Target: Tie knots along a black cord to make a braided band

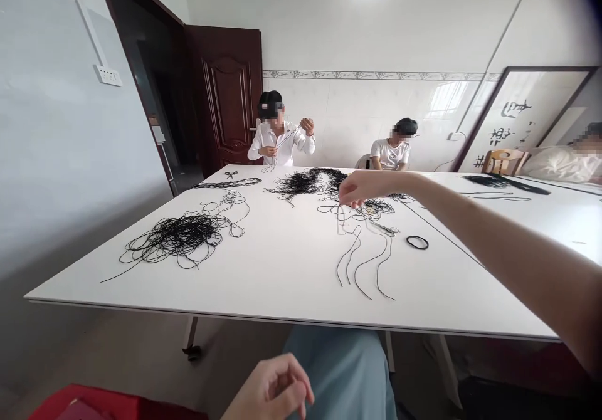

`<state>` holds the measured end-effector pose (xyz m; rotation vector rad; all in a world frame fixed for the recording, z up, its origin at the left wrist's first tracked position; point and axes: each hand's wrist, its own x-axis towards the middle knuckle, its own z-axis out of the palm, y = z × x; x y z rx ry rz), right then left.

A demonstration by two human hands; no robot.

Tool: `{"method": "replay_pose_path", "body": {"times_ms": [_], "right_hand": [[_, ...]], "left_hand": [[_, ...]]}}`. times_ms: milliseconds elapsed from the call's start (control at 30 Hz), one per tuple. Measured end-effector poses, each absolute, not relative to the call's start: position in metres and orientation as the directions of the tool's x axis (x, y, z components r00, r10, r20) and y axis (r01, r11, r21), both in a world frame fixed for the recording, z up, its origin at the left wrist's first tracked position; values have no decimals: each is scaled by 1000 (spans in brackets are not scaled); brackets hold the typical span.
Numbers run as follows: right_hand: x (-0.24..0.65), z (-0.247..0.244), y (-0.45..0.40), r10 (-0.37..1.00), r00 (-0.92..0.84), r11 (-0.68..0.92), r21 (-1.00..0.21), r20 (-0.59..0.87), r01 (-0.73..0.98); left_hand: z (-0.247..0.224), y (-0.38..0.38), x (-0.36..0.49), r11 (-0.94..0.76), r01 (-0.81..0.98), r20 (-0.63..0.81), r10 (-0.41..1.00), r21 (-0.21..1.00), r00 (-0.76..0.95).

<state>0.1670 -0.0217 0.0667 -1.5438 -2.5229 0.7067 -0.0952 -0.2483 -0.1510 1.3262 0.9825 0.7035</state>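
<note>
My right hand [358, 188] reaches out over the table from the right, its fingers bent down and closed above a loose tangle of cord. Thin black cord [343, 214] shows faintly just beneath the fingertips and seems to be pinched in them. Several loose strands of black cord [360, 263] trail in curves on the table in front of that hand. Scissors [388, 229] lie below and to its right, beside a small black ring [417, 242]. Over my lap, below the table edge, my left hand [273, 385] is loosely curled with thumb and fingers apart, and nothing shows in it.
The white table [282, 282] carries a heap of black cord [183, 235] on the left and a black bundle [305, 183] farther back. Another pair of scissors [231, 175] lies at the far left. Across from me, a person [281, 138] stretches cords between both hands; other people sit farther right.
</note>
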Motion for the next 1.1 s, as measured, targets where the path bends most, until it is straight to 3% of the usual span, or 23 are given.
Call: {"method": "replay_pose_path", "body": {"times_ms": [133,267,400,533,867,1100], "right_hand": [[139,48,-56,822,-568,502,-435,-28,748],[142,33,-80,775,-560,624,-493,292,606],[158,25,-80,686,-439,725,-496,581,478],[174,18,-64,574,-294,793,-429,764,433],[186,4,-17,375,-94,812,-279,922,512],[184,-8,7,336,-204,841,-195,920,505]], "left_hand": [[-99,-202,-82,-151,106,113,946,983,302],[-49,-147,-59,-350,134,336,934,927,118],[-11,-105,-31,-427,107,391,886,898,249],[10,-74,-7,-453,50,413,849,890,331],[14,-10,16,-469,90,432,861,879,269],[7,8,1,-474,257,415,874,842,251]]}}
